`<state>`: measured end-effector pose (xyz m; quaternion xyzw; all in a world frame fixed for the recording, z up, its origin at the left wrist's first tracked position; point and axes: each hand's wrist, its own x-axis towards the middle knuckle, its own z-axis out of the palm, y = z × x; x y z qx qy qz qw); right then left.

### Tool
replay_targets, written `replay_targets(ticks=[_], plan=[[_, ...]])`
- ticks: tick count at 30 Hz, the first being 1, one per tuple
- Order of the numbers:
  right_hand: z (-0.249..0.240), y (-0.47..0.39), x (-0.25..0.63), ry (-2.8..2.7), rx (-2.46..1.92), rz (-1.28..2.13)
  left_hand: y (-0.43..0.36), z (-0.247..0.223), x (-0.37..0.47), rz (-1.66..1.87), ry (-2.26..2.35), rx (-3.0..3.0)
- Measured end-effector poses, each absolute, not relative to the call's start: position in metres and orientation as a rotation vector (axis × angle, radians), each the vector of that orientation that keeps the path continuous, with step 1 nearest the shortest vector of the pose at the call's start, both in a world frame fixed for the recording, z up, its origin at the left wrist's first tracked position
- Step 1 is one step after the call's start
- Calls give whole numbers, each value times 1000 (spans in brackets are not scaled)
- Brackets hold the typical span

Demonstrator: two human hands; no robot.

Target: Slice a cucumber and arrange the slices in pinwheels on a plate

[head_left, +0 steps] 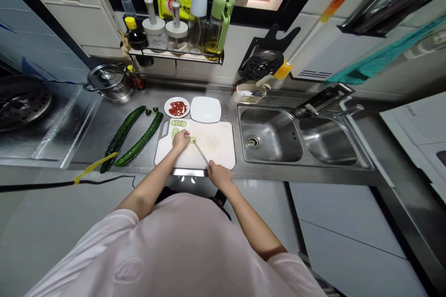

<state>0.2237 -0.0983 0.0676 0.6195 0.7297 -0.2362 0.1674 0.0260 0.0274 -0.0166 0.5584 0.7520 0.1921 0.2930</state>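
Note:
My right hand [219, 174] is closed round the handle of a knife [201, 152], whose blade slants up and left over the white cutting board [218, 141]. Close to the blade tip is a pale green cucumber slice [193, 140]. My left hand [181, 140] rests over the board with its fingers drawn together beside that slice; what they hold, if anything, is hidden. Behind this hand lies a row of overlapping cucumber slices [179, 123], with a few more partly covered by the hand. Two long dark green cucumbers [123, 132] [142, 141] lie left of the board.
Behind the board stand a plate of chopped red pieces [177, 108] and a white square dish [205, 109]. Right of it is a double sink [270, 155] with a faucet. A lidded pot [109, 83] stands back left, beneath a condiment shelf [174, 54]. A black cord [38, 187] crosses at left.

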Motion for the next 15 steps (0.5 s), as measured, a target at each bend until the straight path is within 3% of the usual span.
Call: replay_targets(ticks=[15], plan=[[73,-89,222,2073,1724,-734,29,-13,27,472,2018,1453]])
